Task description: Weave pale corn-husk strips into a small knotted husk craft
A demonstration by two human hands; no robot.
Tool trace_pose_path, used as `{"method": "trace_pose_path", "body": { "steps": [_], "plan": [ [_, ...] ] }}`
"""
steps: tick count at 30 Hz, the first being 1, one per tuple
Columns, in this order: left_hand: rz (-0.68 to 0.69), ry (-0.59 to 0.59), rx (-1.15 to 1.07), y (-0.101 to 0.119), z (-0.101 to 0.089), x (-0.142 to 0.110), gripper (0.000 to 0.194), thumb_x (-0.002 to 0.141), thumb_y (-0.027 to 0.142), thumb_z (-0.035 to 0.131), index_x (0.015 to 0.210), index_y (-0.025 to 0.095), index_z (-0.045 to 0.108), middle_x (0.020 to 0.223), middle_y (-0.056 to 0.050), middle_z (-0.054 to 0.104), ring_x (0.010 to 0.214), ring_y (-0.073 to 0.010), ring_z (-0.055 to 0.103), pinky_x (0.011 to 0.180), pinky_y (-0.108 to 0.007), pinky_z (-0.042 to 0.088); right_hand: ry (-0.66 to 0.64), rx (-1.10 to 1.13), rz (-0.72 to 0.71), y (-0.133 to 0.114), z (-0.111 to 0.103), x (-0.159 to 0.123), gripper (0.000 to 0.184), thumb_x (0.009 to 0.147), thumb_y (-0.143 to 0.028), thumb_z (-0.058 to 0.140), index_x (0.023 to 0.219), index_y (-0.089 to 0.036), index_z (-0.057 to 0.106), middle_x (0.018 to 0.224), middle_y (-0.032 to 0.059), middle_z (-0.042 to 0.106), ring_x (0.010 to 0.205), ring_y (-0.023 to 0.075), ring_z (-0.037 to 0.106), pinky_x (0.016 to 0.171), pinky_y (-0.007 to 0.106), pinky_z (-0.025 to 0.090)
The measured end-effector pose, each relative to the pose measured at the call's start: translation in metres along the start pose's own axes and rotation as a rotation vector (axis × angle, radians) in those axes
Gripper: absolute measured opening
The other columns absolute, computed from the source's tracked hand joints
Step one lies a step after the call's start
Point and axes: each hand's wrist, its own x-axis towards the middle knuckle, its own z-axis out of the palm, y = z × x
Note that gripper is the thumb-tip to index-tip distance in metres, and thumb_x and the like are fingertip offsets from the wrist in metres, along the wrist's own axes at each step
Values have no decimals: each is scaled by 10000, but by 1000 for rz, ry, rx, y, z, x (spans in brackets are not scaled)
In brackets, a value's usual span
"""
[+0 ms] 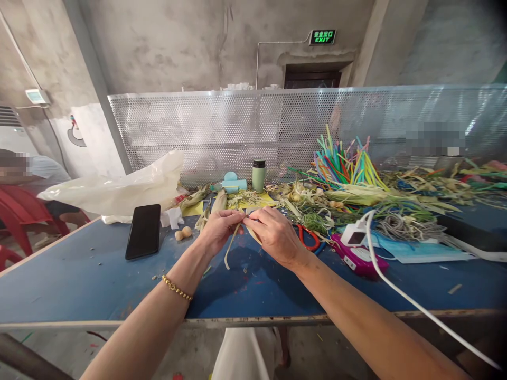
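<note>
Over the middle of the blue table, my left hand (219,228) and my right hand (277,237) meet fingertip to fingertip. Both are closed in a pinch on a pale corn husk strip (233,245), whose thin end dangles below the left fingers. Part of the husk lies hidden under the right fingers. Left of my left hand are small beige balls (184,233) and a black phone (143,231). Red-handled scissors (311,240) lie beside my right hand. Behind the hands, dried corn husks (247,199) are scattered over yellow paper.
A green bottle (259,176) stands at the back near colourful pipe cleaners (344,163). To the right are a magenta power strip (358,258), a white charger (354,234) with its cable, and a blue face mask (423,252). A plastic bag (119,187) lies back left. A person sits far left.
</note>
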Motion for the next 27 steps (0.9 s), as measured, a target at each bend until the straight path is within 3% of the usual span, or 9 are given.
{"method": "trace_pose_path", "body": {
  "steps": [5,9,12,18,27],
  "plan": [
    [41,82,43,-4,-2,3,281,594,336,882,650,109,726,539,-42,625,495,-106,525,514,-248,364,-30,50,6,-1,-2,-1,244,983,-80,511,978,-171,738,915,90,672,858,218,537,780,364,445],
    [62,162,111,-6,-3,4,309,621,391,866,686,113,747,495,-39,620,456,-91,466,475,-238,302,91,170,75,0,-6,-2,290,927,-10,477,848,-186,695,916,90,655,881,220,555,783,365,455],
    [69,179,118,-7,-3,4,317,621,404,869,700,120,753,505,-32,625,466,-91,464,482,-237,308,149,172,123,-1,-6,-2,262,900,0,488,880,-179,679,921,92,650,894,227,559,802,379,446],
    [123,209,84,-9,-4,7,301,582,365,887,585,124,705,513,5,558,494,-66,387,488,-238,285,-57,-12,0,-9,5,-1,198,968,-89,519,887,-182,675,893,73,641,840,221,503,762,385,361],
    [-23,176,-91,-10,1,4,309,524,285,927,660,109,712,626,-41,636,580,-121,550,547,-251,408,-85,-211,-158,-23,15,3,287,1002,-58,477,800,-177,642,814,65,588,794,213,453,715,374,300]
  ]
}}
